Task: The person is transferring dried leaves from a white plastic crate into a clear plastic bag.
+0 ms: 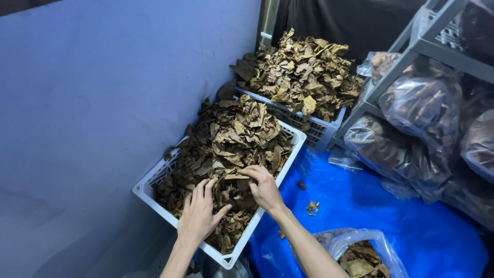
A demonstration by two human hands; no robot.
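A white slotted plastic crate (144,192) stands tilted against the blue wall, heaped with dry brown leaves (231,135). My left hand (199,212) lies flat on the leaves in the crate's near part, fingers spread. Just to its right, my right hand (264,187) reaches in, its fingertips pinching a leaf near the middle of the pile.
A second white crate (323,128) piled with dry leaves sits behind the first. A grey metal rack (406,56) at right holds clear bags of leaves (419,108). Blue tarp (391,206) covers the floor, with leaf scraps (312,207) and an open clear bag of leaves (363,256) near me.
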